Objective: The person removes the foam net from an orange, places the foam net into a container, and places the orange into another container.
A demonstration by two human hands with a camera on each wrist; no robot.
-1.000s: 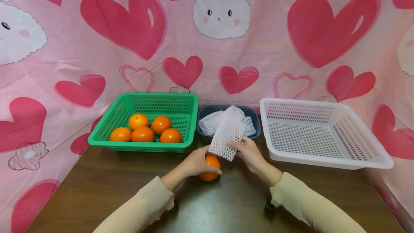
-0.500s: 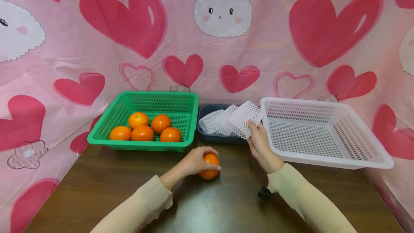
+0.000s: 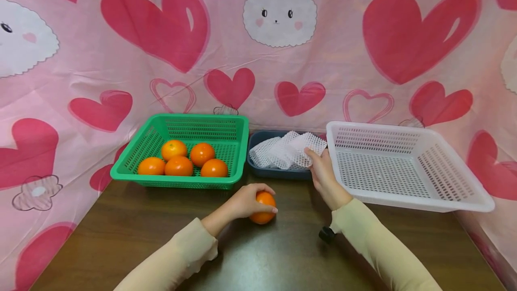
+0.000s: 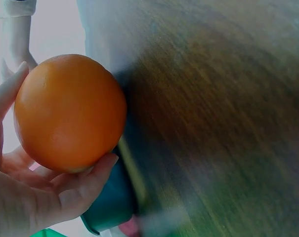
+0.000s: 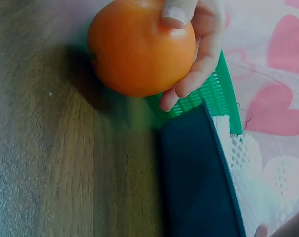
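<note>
My left hand [image 3: 245, 201] grips an orange [image 3: 262, 215] at the middle of the table, thumb on the near side and fingers over the far side. In the left wrist view the same orange [image 4: 70, 113] sits between thumb and fingers. My right hand [image 3: 326, 178] reaches over the right front of a dark blue tray [image 3: 278, 173] and pinches a white foam fruit net [image 3: 313, 142], thumb on top. More foam nets [image 3: 264, 152] lie beside it in the tray. Only fingertips of the right hand show at the lower right of the right wrist view.
A green basket [image 3: 173, 183] with several oranges [image 3: 178, 165] stands left of the tray. On the right is a white basket [image 3: 404, 199], its near left corner close to my right hand. A pink heart-patterned cloth [image 3: 226, 48] hangs behind the wooden table [image 3: 133, 228].
My right hand has carried the foam net away from the orange, back and to the right, then lowered it onto the nets in the tray. The left hand stays on the orange.
</note>
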